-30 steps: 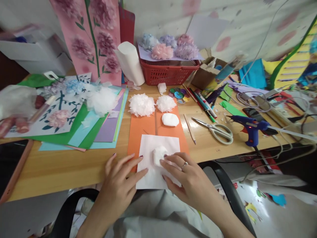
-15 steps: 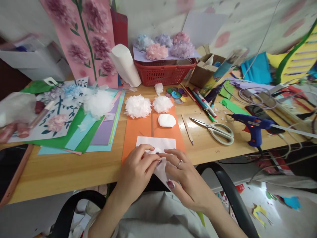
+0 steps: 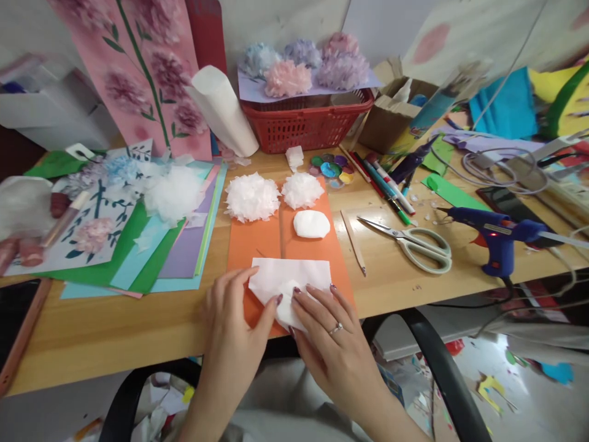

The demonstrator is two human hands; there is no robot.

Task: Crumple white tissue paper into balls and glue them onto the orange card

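Observation:
A sheet of white paper (image 3: 289,268) lies over the lower part of an orange card (image 3: 299,245), its lower corners folded in around a white wad (image 3: 288,301). My left hand (image 3: 237,316) is at the paper's left side, thumb and fingers apart, its thumb tip touching the fold. Across the wad and the paper's lower right rest the fingers of my right hand (image 3: 329,325), its thumb tucked at the lower edge. Farther up the card are a smooth white padded oval (image 3: 311,224) and two ruffled white paper pompoms, one left (image 3: 252,196) and one right (image 3: 302,190).
Scissors (image 3: 407,242), a pencil (image 3: 353,242) and a blue glue gun (image 3: 499,236) lie to the right. Coloured sheets (image 3: 181,261) with white fluff (image 3: 170,193) are at the left. A red basket (image 3: 308,126) and a paper roll (image 3: 225,110) stand behind.
My left hand has drawn away from the right one and opened out to the left. My right fingers now lie over the wad, and the paper rests flatter on the card.

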